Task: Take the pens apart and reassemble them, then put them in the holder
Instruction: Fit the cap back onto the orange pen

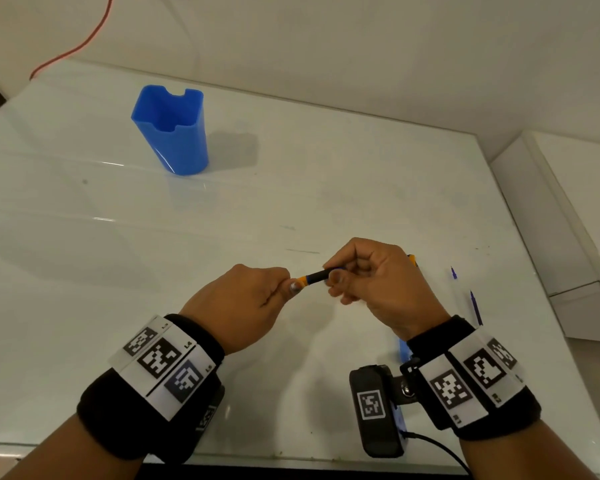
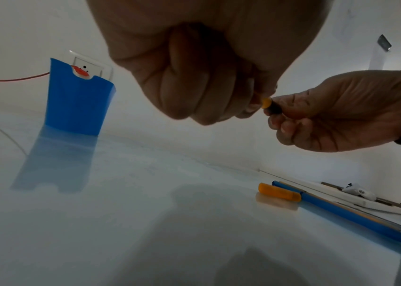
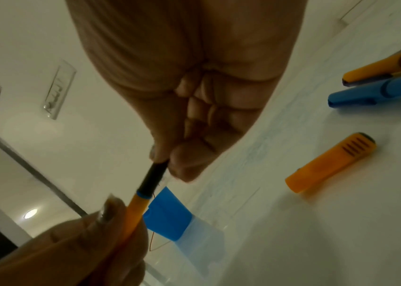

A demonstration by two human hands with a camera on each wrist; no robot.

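Observation:
Above the table's near middle, both hands hold one orange pen. My left hand grips its orange barrel. My right hand pinches its black grip section at the front end. A thin blue ring shows where the black section meets the barrel. The blue holder stands upright at the far left, with nothing visible inside it. A loose orange cap lies on the table to the right.
To the right of my right hand lie a blue pen, another orange pen and two thin blue-tipped refills. A red cable runs along the far left. The white table ends at a wall ledge on the right.

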